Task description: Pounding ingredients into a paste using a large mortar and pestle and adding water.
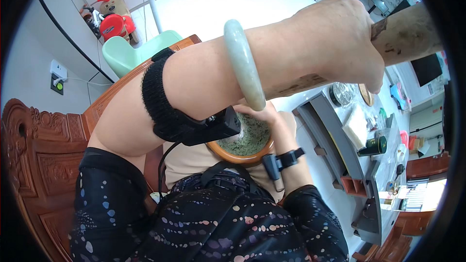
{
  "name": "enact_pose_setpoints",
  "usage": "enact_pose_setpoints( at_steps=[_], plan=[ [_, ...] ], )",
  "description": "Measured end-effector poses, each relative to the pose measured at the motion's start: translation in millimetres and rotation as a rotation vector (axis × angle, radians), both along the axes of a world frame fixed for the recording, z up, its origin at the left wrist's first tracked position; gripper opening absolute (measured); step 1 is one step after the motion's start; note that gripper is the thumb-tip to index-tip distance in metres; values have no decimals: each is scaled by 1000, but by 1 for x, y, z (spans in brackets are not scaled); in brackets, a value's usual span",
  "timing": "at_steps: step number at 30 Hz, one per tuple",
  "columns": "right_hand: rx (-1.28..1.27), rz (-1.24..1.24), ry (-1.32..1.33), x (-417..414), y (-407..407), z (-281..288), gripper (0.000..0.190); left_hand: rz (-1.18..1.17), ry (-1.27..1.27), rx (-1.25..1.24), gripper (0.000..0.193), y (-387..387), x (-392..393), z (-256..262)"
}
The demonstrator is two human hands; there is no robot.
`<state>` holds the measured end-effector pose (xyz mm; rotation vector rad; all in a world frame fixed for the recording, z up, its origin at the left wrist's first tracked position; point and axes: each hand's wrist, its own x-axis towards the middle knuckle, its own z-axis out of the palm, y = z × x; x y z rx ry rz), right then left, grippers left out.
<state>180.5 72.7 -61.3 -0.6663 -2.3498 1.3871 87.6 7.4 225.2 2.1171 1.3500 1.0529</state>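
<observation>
My left hand [342, 40] is closed around a thick wooden pole [411, 36] with dark patches. Part of the pole shows below my left forearm; its lower end is hidden. A pale green bangle [244, 65] circles that forearm, and a black strap with a camera-like device [211, 127] sits nearer the elbow. Between my thighs stands an orange-brown bowl [240, 159] holding chopped or pounded green matter [251, 142]. My right hand [264, 112] is at the bowl's far right rim, its fingers partly hidden by my left arm. A black device [273, 165] is strapped to my right wrist.
A carved wooden seat [54, 153] surrounds my left side. Beyond it are a mint-green chair [123, 54], a fan [151, 3] and a red toy vehicle [113, 25]. To the right, a low grey table [327, 131] holds a dark green tin [376, 145] and plastic-wrapped items.
</observation>
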Motion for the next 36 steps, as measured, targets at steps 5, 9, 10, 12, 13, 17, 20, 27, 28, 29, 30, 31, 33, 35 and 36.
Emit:
enact_pose_setpoints(
  at_steps=[5,9,10,12,13,17,20,27,28,29,30,31,33,35,36],
  plan=[
    [-42,232,-165,41,-55,3,31,80,-20,-56,52,-5,-12,11],
    [-18,90,-311,69,5,41,23,65,-140,-70,57,-12,-28,22],
    [-32,3,-285,52,18,42,23,-380,-271,-110,43,-10,-47,27],
    [-139,-116,-81,11,10,28,23,-353,-521,-1,30,-36,-28,24],
    [-229,-146,98,-12,-3,14,23,-353,-519,8,30,-37,-26,26],
    [-89,167,-156,7,-69,38,27,-191,-451,-66,35,-37,-31,28],
    [-64,138,-156,67,-41,38,21,-62,-573,-89,39,-43,-37,34],
    [-131,-130,77,-16,-35,54,23,-393,-240,89,38,-29,-47,23],
    [-22,-6,62,-22,-52,47,24,-352,-224,83,40,-30,-46,24],
    [87,104,43,-20,-67,39,25,-322,-215,75,41,-31,-45,24],
    [75,173,-44,0,-76,33,24,-293,-208,70,42,-33,-44,26],
    [57,230,-138,29,-73,28,24,-275,-208,61,43,-30,-41,26],
    [-4,180,-129,68,-50,41,32,-189,-184,49,46,-33,-38,28],
    [9,40,-344,71,-17,56,25,-148,-172,43,48,-30,-34,30],
    [29,-36,-264,58,-3,55,25,-125,-163,40,49,-28,-33,30]
  ],
)
